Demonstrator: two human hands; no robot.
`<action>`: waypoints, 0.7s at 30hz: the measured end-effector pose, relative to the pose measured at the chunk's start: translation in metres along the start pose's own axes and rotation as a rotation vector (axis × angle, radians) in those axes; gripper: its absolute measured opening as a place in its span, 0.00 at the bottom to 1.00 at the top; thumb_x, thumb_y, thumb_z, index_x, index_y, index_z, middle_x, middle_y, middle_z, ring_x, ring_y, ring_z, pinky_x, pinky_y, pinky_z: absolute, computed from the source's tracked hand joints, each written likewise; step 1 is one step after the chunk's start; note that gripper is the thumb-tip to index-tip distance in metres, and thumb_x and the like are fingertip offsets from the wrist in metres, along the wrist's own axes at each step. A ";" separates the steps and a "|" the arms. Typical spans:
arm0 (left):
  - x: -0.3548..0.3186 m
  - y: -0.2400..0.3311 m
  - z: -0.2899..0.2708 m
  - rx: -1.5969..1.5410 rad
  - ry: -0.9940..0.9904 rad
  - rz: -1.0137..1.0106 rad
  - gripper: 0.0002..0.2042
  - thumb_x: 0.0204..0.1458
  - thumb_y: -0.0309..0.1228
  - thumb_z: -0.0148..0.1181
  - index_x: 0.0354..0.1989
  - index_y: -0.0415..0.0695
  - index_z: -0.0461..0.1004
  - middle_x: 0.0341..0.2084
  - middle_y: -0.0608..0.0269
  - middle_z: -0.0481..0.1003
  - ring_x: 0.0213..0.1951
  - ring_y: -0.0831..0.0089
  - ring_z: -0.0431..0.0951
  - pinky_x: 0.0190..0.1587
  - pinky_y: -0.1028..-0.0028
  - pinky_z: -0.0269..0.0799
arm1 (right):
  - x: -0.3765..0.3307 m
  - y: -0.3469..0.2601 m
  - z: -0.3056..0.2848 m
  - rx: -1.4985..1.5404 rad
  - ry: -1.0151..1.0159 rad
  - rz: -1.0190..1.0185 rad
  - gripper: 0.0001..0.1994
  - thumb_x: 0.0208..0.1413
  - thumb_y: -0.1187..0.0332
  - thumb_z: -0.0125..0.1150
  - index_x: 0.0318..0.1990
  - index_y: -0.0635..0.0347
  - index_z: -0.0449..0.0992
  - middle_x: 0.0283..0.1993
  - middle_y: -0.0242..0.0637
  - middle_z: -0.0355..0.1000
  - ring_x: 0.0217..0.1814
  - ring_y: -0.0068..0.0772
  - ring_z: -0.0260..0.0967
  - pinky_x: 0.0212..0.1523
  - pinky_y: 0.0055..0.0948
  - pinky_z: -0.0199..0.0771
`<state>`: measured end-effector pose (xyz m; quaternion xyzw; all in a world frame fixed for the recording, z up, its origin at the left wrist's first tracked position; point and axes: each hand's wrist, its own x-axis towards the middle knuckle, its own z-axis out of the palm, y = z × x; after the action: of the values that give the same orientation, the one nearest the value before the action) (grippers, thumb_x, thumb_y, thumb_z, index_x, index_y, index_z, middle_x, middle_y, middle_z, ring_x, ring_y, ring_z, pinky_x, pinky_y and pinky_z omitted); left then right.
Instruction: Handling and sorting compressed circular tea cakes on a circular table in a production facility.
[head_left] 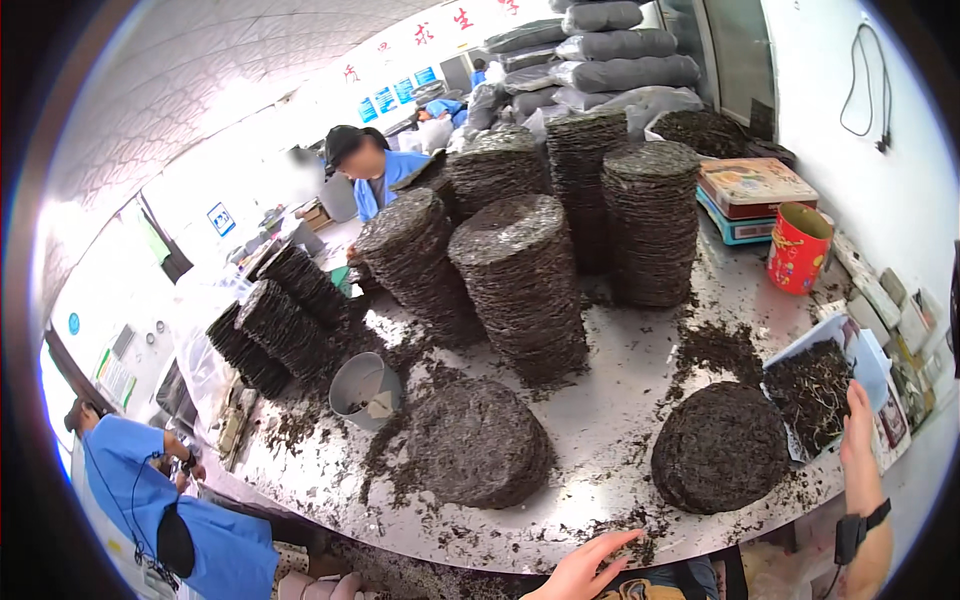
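My left hand (592, 566) is at the table's near edge, fingers stretched and apart, holding nothing. My right hand (858, 428), seen edge-on with fingers extended, is at the near right side of a pale blue tray (868, 362); whether it touches the tray I cannot tell. Dark shredded scraps (808, 398) with pale strands fill the tray. Between my hands lies a low stack of dark, rough round sheets (722, 447), like dried seaweed. A similar low stack (478, 443) lies further left.
Tall stacks of the same sheets (520, 285) crowd the table's middle and back. A grey bucket (366, 388) stands left, a red mug (800, 248) and boxes (757, 188) at right. Scraps litter the white table (625, 400). People in blue work beyond (385, 180) and at left (200, 510).
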<state>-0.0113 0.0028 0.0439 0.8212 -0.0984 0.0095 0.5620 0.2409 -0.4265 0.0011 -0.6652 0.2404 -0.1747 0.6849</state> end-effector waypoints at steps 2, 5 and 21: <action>0.000 0.005 -0.006 0.015 0.019 0.018 0.19 0.59 0.23 0.52 0.60 0.46 0.66 0.46 0.53 0.73 0.42 0.62 0.76 0.44 0.67 0.72 | -0.019 -0.004 0.005 -0.141 -0.265 -0.126 0.20 0.62 0.62 0.54 0.58 0.59 0.69 0.61 0.35 0.65 0.66 0.31 0.57 0.65 0.27 0.49; -0.002 0.005 -0.015 0.048 0.020 -0.002 0.19 0.59 0.23 0.52 0.60 0.45 0.66 0.47 0.54 0.72 0.42 0.62 0.77 0.44 0.67 0.72 | -0.080 -0.023 0.030 -0.395 -0.496 -0.462 0.10 0.58 0.71 0.54 0.46 0.60 0.74 0.54 0.36 0.69 0.60 0.36 0.61 0.62 0.32 0.57; -0.004 -0.010 -0.091 0.428 0.289 0.184 0.17 0.57 0.25 0.54 0.56 0.42 0.68 0.53 0.52 0.69 0.58 0.52 0.67 0.57 0.59 0.64 | -0.180 -0.031 0.071 -0.955 -0.934 -0.941 0.29 0.50 0.54 0.63 0.55 0.65 0.67 0.63 0.46 0.60 0.67 0.52 0.53 0.69 0.58 0.38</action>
<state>-0.0051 0.0908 0.0676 0.8991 -0.0872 0.1980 0.3806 0.1352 -0.2686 0.0495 -0.9209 -0.3257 -0.0273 0.2123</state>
